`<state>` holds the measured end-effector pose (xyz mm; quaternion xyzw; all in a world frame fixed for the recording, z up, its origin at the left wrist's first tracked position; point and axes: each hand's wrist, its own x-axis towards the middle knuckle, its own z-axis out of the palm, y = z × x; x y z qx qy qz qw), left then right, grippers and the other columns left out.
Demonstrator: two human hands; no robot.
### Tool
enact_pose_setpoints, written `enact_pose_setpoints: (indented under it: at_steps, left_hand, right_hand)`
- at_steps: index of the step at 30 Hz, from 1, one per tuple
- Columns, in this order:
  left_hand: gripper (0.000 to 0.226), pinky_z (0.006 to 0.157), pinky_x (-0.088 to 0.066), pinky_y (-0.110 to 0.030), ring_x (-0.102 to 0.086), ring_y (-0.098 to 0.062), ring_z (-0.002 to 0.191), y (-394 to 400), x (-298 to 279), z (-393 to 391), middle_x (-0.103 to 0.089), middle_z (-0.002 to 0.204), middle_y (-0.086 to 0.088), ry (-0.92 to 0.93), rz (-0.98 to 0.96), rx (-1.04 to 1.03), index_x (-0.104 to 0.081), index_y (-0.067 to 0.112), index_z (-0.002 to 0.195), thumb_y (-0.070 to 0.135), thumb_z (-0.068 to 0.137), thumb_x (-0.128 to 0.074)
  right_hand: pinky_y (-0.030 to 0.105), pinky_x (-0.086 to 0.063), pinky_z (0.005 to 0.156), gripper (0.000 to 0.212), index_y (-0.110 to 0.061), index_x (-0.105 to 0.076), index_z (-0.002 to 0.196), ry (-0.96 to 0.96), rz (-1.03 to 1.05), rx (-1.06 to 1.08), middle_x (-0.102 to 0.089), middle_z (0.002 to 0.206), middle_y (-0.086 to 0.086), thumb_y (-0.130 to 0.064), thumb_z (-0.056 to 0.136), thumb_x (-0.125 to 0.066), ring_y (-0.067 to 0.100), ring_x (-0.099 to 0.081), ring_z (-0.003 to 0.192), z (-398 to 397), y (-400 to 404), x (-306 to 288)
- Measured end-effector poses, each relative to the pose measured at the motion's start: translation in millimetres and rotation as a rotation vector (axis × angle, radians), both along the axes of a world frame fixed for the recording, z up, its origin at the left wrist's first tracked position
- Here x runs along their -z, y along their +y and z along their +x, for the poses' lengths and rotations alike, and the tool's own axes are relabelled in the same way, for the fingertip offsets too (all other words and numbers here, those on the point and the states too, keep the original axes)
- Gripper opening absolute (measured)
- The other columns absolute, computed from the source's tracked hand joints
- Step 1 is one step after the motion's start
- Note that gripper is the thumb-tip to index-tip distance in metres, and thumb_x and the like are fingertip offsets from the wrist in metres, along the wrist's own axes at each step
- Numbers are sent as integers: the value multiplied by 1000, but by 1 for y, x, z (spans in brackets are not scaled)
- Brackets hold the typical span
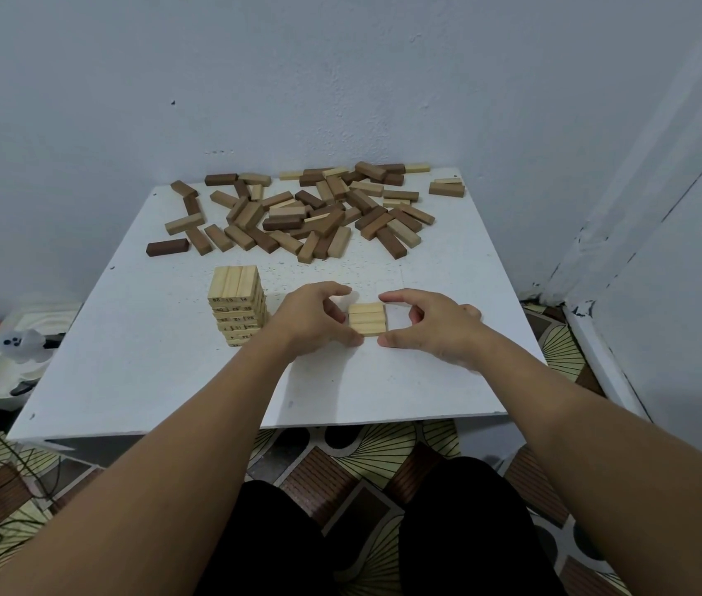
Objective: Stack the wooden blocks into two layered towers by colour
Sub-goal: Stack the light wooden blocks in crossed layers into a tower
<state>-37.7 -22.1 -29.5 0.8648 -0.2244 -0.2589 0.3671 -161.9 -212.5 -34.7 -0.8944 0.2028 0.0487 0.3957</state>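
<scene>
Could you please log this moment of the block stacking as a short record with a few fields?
surface: white table
finished stack: light tower, several layers, left of the hands
in progress: row of three light blocks, flat on the table
left hand: fingers curled at the row's left end
right hand: fingers curled at the row's right end
supply: loose pile, dark and light blocks mixed, at the far side

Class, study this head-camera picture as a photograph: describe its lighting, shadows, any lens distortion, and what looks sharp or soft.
Head view: soft, even, dim light; only faint shadows under the left hand, right hand and pale tower. Wide-angle bending curves the wall corner at right and stretches the forearms. Numbers on the tower are mostly readable; the loose block pile is slightly softer. No glare on the white table.
</scene>
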Motion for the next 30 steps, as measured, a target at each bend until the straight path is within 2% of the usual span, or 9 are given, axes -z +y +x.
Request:
enact_pose_setpoints:
  at_steps: [3, 6, 12, 27, 30]
  left_hand:
    - [70, 78, -51, -32, -68, -20, 91, 1, 0, -1, -72, 94, 1, -1, 1, -3, -67, 20, 129, 20, 66, -98]
    - [61, 77, -50, -28, -65, -14, 85, 2, 0, -2, -71, 92, 2, 12, -9, -1, -73, 18, 122, 18, 66, -98]
    - [62, 70, -43, -24, -63, -11, 83, 2, 1, -2, -70, 93, 2, 32, -18, -10, -74, 19, 124, 17, 67, -97]
    - [52, 66, -42, -27, -63, -13, 80, 2, -3, -2, -72, 87, 3, 22, -9, 13, -76, 23, 114, 18, 67, -97]
    - [50, 67, -43, -28, -63, -12, 77, 1, -5, -2, -74, 89, -1, -2, 3, 28, -76, 26, 113, 21, 68, -97]
  right_hand:
    - [43, -27, 98, 60, -53, -57, 134, -7, -4, -4, -54, 96, -11, -58, 79, -82, 6, -51, 93, 0, 0, 1]
    - [42, -28, 98, 57, -53, -59, 132, -21, 4, 0, -53, 94, -11, -58, 80, -81, 6, -52, 92, -1, -1, 2]
    - [43, -28, 98, 58, -53, -58, 132, -38, 8, 9, -54, 92, -11, -58, 79, -82, 6, -53, 90, 0, -1, 6]
    - [42, -27, 99, 55, -53, -62, 128, -60, 10, 15, -53, 91, -13, -60, 78, -82, 6, -53, 92, -1, -1, 7]
    - [42, -27, 98, 53, -53, -62, 128, -64, 1, 17, -52, 91, -13, -59, 79, -81, 5, -52, 92, -1, 1, 7]
